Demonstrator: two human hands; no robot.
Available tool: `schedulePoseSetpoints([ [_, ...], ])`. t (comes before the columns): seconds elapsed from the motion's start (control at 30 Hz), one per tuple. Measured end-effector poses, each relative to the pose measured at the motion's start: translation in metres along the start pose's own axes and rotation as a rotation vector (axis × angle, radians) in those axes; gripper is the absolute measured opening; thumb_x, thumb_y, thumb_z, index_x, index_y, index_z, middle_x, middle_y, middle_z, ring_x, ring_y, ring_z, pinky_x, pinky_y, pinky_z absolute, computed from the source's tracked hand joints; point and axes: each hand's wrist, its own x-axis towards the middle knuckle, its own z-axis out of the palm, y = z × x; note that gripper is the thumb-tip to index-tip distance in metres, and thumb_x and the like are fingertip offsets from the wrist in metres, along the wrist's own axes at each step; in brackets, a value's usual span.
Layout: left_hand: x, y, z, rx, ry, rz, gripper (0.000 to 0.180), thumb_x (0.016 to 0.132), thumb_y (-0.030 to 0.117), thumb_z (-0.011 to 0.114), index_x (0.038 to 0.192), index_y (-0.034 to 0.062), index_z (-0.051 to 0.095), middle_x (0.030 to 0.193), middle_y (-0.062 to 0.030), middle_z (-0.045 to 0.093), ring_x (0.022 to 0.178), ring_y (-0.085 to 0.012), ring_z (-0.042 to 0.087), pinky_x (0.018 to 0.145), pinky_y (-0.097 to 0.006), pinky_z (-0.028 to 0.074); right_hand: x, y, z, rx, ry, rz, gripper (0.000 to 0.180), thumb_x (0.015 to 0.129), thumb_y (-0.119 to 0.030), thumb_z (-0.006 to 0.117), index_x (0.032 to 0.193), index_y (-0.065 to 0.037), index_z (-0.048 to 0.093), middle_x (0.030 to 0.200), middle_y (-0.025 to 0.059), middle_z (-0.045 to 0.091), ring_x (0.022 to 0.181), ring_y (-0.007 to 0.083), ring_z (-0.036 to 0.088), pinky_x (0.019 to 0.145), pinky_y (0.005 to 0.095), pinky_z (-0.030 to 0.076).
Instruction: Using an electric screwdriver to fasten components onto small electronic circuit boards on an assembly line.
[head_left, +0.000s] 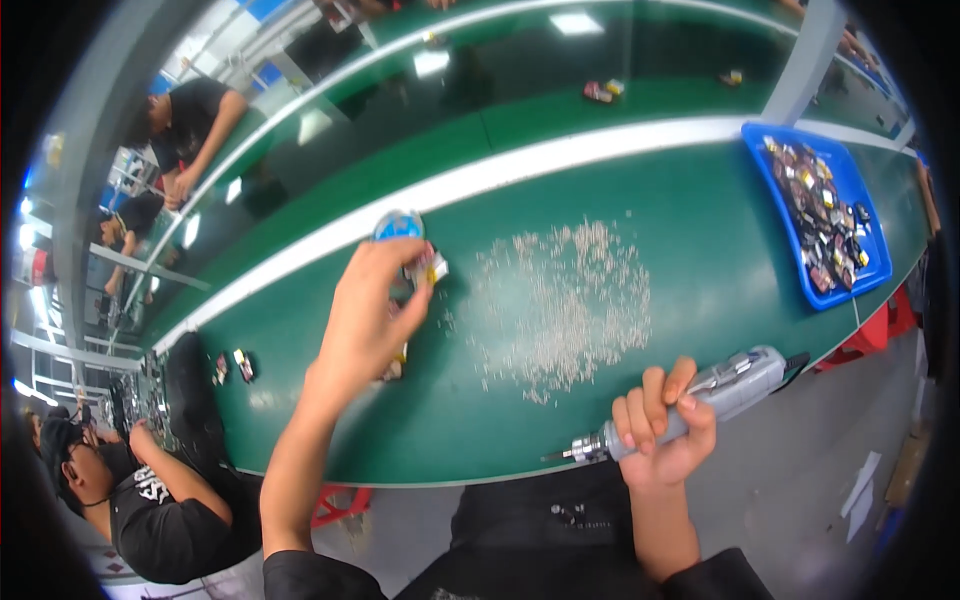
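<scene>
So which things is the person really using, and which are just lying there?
In use:
left hand holding a small toy part
right hand holding an electric screwdriver
pile of tiny screws

Lying about:
blue tray of parts
small pieces on the green table

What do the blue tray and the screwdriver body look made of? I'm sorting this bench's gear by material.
The blue tray looks like moulded plastic: one even colour, rounded rim, slight sheen. The screwdriver, held in the right hand, seems to have a grey plastic body, smooth and matte, while its tip end glints like bare metal. From this view, neither can be told for certain.
</scene>
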Motion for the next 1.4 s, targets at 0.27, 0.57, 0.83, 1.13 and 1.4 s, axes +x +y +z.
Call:
schedulePoseSetpoints([
  [0.27,-0.116,0.094,0.004,-0.109,-0.242,-0.007,0.051,0.068,-0.008,0.069,0.117,-0.0055,0.057,0.121,-0.0196,0.056,0.104,-0.0386,0.055,0.088,-0.044,0.048,-0.012,0.013,0.009,-0.041,-0.166,0.087,0.01,0.087,-0.017,0.046,0.088,-0.007,0.047,0.064,0.0034,0.042,0.043,0.0119,0.038,0.05,0.0311,0.04],
  [0.57,-0.11,0.087,0.017,-0.058,-0.136,0.045,0.034,0.069,-0.01,0.065,0.103,-0.0065,0.059,0.101,-0.014,0.059,0.09,-0.0308,0.058,0.071,-0.039,0.052,-0.04,0.033,0.014,-0.043,-0.196,0.213,0.01,0.088,-0.016,0.048,0.09,-0.006,0.049,0.064,0.004,0.044,0.043,0.0121,0.04,0.051,0.0311,0.041],
  [0.83,-0.113,0.078,0.032,0.109,-0.021,0.23,0.031,0.063,-0.006,0.067,0.094,-0.0092,0.062,0.097,-0.0165,0.062,0.084,-0.0301,0.062,0.064,-0.035,0.053,-0.065,0.06,0.031,-0.169,-0.035,0.277,0.009,0.089,-0.018,0.048,0.089,-0.008,0.046,0.067,0.0033,0.044,0.047,0.0143,0.043,0.054,0.0317,0.042],
  [1.13,-0.112,0.086,0.029,0.251,-0.059,0.364,0.035,0.059,0.002,0.066,0.09,-0.0138,0.063,0.094,-0.0218,0.063,0.083,-0.0323,0.064,0.06,-0.034,0.056,-0.069,0.083,0.033,-0.27,-0.007,0.209,0.009,0.092,-0.007,0.051,0.099,-0.002,0.047,0.079,0.0117,0.052,0.063,0.019,0.053,0.062,0.0309,0.043],
  [1.4,-0.116,0.092,0.036,0.332,0.006,0.383,0.033,0.057,0.007,0.06,0.082,-0.0155,0.064,0.087,-0.0254,0.063,0.081,-0.032,0.064,0.059,-0.031,0.057,-0.069,0.079,0.028,-0.275,-0.008,0.215,0.011,0.091,-0.007,0.052,0.099,-0.001,0.048,0.078,0.0112,0.053,0.06,0.0186,0.053,0.058,0.0298,0.041],
])
